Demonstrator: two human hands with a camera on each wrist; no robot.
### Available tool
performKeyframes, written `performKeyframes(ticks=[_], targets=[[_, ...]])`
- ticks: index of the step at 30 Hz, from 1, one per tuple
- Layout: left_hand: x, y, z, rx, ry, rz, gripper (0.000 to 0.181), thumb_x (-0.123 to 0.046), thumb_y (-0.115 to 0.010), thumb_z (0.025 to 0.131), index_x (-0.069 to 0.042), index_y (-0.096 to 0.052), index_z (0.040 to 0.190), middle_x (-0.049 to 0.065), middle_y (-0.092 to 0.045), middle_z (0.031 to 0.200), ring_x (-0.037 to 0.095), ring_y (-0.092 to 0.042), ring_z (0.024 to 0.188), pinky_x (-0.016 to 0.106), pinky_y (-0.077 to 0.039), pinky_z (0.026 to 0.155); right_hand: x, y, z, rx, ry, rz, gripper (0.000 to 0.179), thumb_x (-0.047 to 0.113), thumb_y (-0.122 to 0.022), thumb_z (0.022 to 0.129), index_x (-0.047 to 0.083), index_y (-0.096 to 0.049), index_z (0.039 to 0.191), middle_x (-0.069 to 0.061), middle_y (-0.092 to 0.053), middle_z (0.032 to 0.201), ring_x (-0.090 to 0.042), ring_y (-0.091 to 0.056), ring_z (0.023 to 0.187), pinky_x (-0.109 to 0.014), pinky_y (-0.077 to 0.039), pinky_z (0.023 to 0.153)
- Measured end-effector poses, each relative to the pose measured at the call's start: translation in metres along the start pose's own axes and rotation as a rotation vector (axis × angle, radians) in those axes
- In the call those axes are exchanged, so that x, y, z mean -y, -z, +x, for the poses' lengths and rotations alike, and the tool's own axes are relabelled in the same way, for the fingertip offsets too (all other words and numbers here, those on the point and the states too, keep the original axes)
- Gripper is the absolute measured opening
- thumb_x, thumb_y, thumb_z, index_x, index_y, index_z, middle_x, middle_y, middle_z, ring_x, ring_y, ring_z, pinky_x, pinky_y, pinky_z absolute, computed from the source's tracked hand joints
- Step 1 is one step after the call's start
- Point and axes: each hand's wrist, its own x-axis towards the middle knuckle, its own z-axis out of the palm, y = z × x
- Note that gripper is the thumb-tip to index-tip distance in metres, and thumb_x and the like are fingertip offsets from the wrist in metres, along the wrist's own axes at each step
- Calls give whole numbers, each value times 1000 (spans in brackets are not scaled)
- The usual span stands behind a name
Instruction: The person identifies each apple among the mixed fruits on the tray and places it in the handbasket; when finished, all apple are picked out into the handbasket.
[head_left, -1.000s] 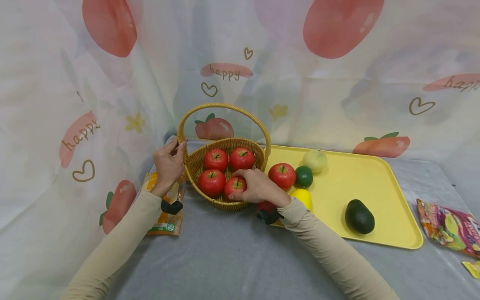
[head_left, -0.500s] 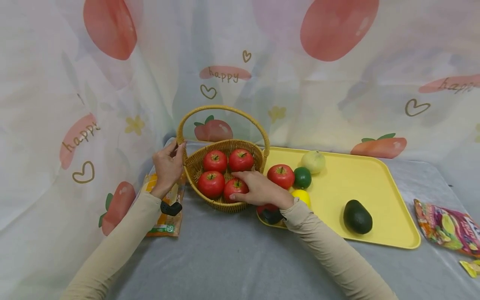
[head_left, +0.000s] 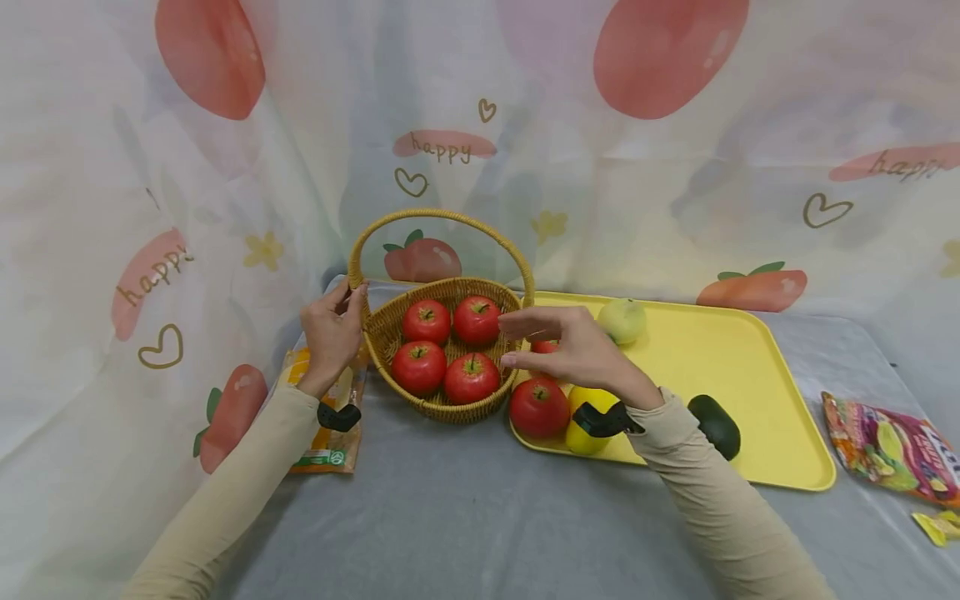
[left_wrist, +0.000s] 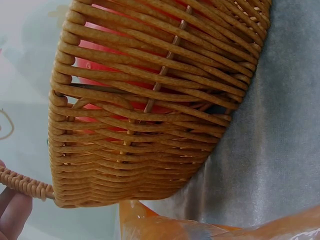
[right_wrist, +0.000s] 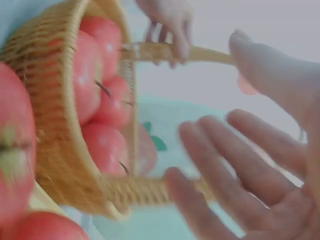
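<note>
A woven wicker basket [head_left: 382,333] with a tall arched handle holds several red apples [head_left: 472,379]. My left hand [head_left: 332,337] grips the handle low on its left side, thumb and fingers around it, as the right wrist view also shows. Over the basket's right rim, my right hand [head_left: 581,350] hovers with fingers spread and nothing in it. Beneath that hand, a red apple [head_left: 539,408] sits at the left end of the yellow tray [head_left: 757,367], with another red apple [head_left: 543,346] mostly hidden behind the fingers.
A yellow fruit [head_left: 588,442], an avocado [head_left: 716,425] and a pale green round fruit [head_left: 622,321] lie on the tray. An orange packet [head_left: 330,458] lies left of the basket. A colourful bag [head_left: 892,446] and a small yellow packet [head_left: 936,527] are at the right.
My right hand has let go of the front right apple in the basket and moved up and right, its fingers opening. The left hand keeps its grip on the handle.
</note>
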Motion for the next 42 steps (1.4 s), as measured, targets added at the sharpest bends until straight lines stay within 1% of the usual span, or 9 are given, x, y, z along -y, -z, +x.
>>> performKeyframes(ticks=[5, 9, 12, 17, 21, 26, 33, 36, 42], targets=[[-1, 1, 0, -14, -18, -5, 29, -15, -69, 105, -2, -75, 130, 23, -79, 111, 42, -79, 85, 1, -48, 73, -4, 25, -11, -171, -10, 83, 55, 11, -91, 85, 12, -72, 137, -8, -73, 135, -11, -69, 121, -39, -58, 105], [-2, 1, 0, -17, -17, -8, 27, -14, -69, 105, -3, -77, 129, 22, -79, 111, 42, -79, 85, 0, -48, 74, -17, 38, -15, -240, -8, 159, 73, -2, -89, 82, 12, -63, 149, -8, -65, 148, -11, -63, 132, -31, -54, 110], [-3, 0, 0, -17, -16, -8, 27, -13, -69, 105, -2, -76, 129, 22, -79, 111, 42, -79, 85, 0, -48, 75, -30, 44, -16, -250, -18, 192, 83, -5, -87, 83, 14, -54, 157, -6, -56, 158, -18, -55, 143, -37, -48, 118], [-3, 0, 0, -15, -7, 3, 27, -14, -70, 105, -3, -77, 128, 21, -80, 110, 42, -80, 85, 0, -47, 74, -55, 45, -15, -217, -53, 309, 93, -1, -85, 88, 13, -37, 167, -8, -32, 174, -34, -33, 159, -60, -29, 127], [-3, 1, 0, -10, -4, 4, 27, -14, -70, 105, -3, -77, 128, 22, -80, 109, 42, -79, 85, 1, -48, 73, -79, 44, -16, -149, -100, 378, 99, 6, -85, 90, 13, -27, 170, -12, -22, 177, -39, -23, 162, -64, -20, 129], [-3, 0, 1, -11, -14, 7, 27, -13, -69, 105, -3, -77, 128, 21, -80, 110, 41, -80, 85, 1, -48, 74, -97, 43, -18, -25, -181, 285, 104, 6, -86, 89, 12, -23, 171, -15, -19, 177, -43, -18, 163, -61, -19, 130], [-1, 0, 1, -5, -28, 3, 28, -15, -68, 106, -2, -76, 130, 22, -80, 111, 40, -80, 87, 1, -49, 78, -100, 38, -13, 136, -319, 86, 103, 19, -93, 83, 5, -34, 166, -23, -32, 171, -48, -28, 159, -61, -30, 126], [-1, -1, 1, -9, -29, 4, 28, -14, -68, 106, -2, -76, 129, 22, -80, 111, 40, -80, 87, 1, -49, 79, -99, 36, -11, 161, -342, 43, 100, 19, -95, 82, -1, -38, 162, -26, -44, 164, -45, -41, 153, -59, -39, 122], [-1, -1, 1, -11, -33, -2, 27, -13, -69, 105, -2, -77, 128, 22, -80, 110, 40, -80, 88, 2, -50, 79, -97, 32, -8, 148, -313, -169, 95, 23, -98, 77, -4, -51, 154, -26, -64, 143, -41, -64, 127, -56, -53, 109]])
